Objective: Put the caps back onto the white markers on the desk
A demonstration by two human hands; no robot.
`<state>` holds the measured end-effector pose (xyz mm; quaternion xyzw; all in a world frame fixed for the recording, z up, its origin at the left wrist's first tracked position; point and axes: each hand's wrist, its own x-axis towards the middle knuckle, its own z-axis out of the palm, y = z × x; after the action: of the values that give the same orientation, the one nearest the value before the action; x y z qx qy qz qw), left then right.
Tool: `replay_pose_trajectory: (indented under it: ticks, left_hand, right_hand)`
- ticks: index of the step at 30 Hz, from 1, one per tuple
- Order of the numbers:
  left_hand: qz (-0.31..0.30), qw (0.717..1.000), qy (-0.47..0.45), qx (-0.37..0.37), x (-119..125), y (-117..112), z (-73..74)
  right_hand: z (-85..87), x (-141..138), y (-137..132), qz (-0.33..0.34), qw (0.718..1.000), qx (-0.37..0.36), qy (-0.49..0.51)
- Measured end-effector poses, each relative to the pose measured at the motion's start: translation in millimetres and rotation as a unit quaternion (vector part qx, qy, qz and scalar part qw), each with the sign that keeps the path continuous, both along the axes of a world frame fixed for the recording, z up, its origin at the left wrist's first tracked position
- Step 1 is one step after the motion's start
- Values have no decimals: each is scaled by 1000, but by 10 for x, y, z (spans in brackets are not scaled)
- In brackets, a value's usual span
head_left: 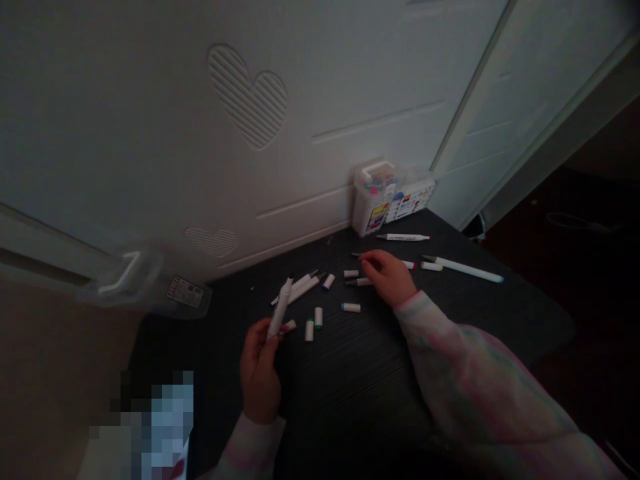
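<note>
My left hand (260, 363) is closed around a white marker (280, 308), holding it upright above the dark table (350, 373). My right hand (387, 275) lies palm down further back, its fingers curled over a marker (358, 282) on the table. Whether it grips that marker I cannot tell. Several loose white caps (351, 307) and uncapped markers (300, 287) lie scattered between the two hands.
A clear plastic marker case (375, 197) with a handle stands against the white wall at the back. Two more markers (403, 237) lie near it, and a long white one (465, 269) to the right. A clear lid (150, 283) rests at the left.
</note>
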<state>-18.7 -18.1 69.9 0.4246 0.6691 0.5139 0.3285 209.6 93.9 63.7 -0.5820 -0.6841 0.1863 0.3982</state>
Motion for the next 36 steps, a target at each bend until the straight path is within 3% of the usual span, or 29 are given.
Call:
replay_pose_trajectory:
  ticks: [8, 13, 17, 21, 28, 31, 36]
  left_hand:
    - [82, 994, 66, 22, -272, 94, 129]
    - [84, 995, 51, 13, -306, 102, 110]
    - [58, 997, 56, 3, -284, 95, 57]
    - [27, 988, 149, -6, -309, 87, -1]
    - [-92, 909, 404, 52, -267, 124, -70]
    - [-104, 887, 445, 62, -259, 149, -104]
    - [-120, 886, 445, 53, -283, 171, -161]
  right_hand:
    - [-32, -72, -40, 30, 993, 7, -115]
    - [-65, -150, -94, 35, 988, 16, -151]
    - [-71, -170, -115, 25, 985, 22, -169]
    - [-69, -166, -117, 19, 984, 28, -173]
    - [-88, -158, -102, 4, 986, 42, -159]
    - [-102, -158, -93, 4, 987, 45, -152]
    - [-117, -159, -84, 6, 988, 46, -144]
